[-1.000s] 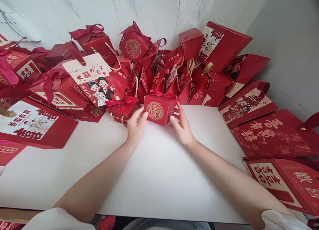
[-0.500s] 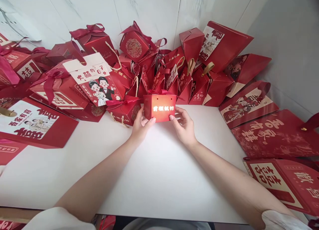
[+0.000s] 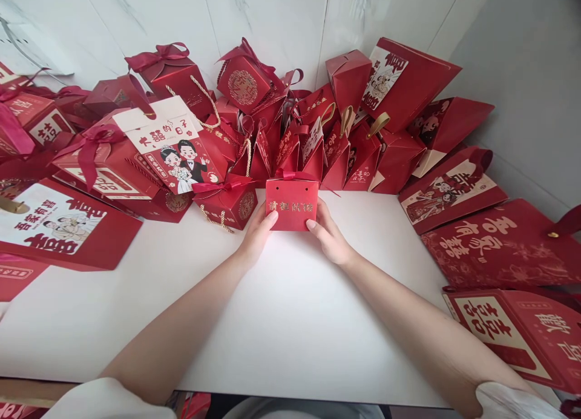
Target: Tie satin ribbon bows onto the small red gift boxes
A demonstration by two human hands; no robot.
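White counter ringed by red paper gift bags: left hand and right hand each grip the small red ribboned cardboard box, gold lettering facing the person.

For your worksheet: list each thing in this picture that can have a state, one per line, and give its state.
Small red paper gift box with a ribbon bow: closed, upright, held between both hands.
Left hand: gripping the box's left side.
Right hand: gripping its right side.
Red box with rope handle: closed, ribbon tied.
White table: bearing them.
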